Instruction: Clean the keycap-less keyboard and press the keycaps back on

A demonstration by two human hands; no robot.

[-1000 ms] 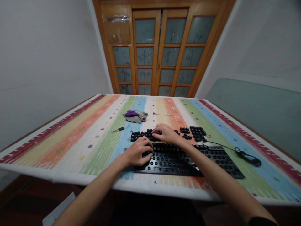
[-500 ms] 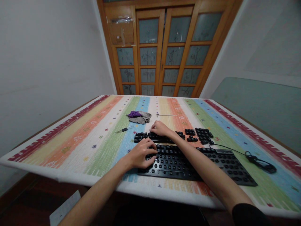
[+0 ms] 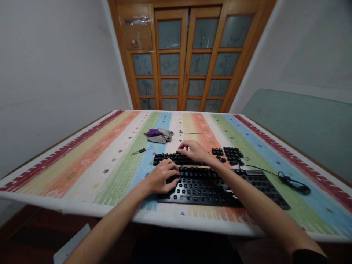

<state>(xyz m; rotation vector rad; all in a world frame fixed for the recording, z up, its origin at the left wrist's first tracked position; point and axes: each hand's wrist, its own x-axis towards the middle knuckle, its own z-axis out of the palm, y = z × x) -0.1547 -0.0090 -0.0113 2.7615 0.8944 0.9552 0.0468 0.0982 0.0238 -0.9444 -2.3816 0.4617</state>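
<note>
A black keyboard [image 3: 192, 189] lies near the table's front edge, its key posts mostly bare of caps. My left hand [image 3: 162, 176] rests on its left end, fingers curved and spread apart. Behind the keyboard stand rows of loose black keycaps [image 3: 162, 157]. Over these rows is my right hand [image 3: 194, 151], its fingertips bent down close together at a keycap [image 3: 178, 153]. My fingers partly hide that cap. More keycaps [image 3: 233, 154] are grouped to the right, and my right forearm covers part of the keyboard.
A grey and purple cloth [image 3: 159, 135] lies toward the back. Nearby are a thin metal rod [image 3: 192, 133] and a wire keycap puller [image 3: 142, 150]. The coiled cable [image 3: 295, 184] lies on the right of the striped tablecloth [image 3: 110, 146].
The whole view has shifted slightly. My right hand has moved a little to the right along the keycap rows, its fingers bending more. My left hand stays on the keyboard.
</note>
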